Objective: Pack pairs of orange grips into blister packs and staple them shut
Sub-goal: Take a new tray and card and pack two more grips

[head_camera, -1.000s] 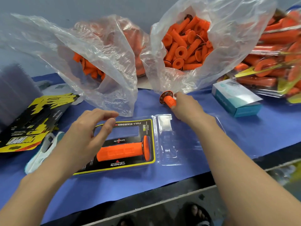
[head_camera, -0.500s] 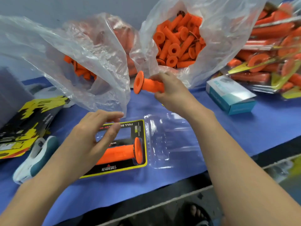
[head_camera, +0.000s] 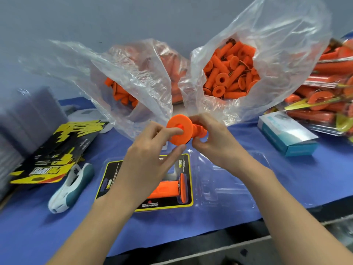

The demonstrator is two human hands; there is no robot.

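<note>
- On the blue-covered counter [head_camera: 324,169], right in front of the person, two clear bags [head_camera: 267,54] of loose orange grips stand open at the back, within easy reach.
- The blister pack [head_camera: 114,169] lies flat and open. Its printed half on the left carries one seated grip [head_camera: 166,188] in the lower cavity, and its clear lid [head_camera: 229,184] is spread out to the right.
- Both hands are raised above the pack. The right hand [head_camera: 215,138] wraps the barrel of the second grip [head_camera: 179,130], and the left hand [head_camera: 147,161] pinches its round flange between forefinger and thumb.
- To my eye, the job now is to lay this grip parallel to the seated one, over the empty upper cavity. The left hand hides that recess, so I cannot tell which way the flange should point.
- It should be pressed evenly along the barrel until it sits flush.
- The stapler [head_camera: 70,188] lies just left of the pack and is best left there until the lid folds shut cleanly.
</note>
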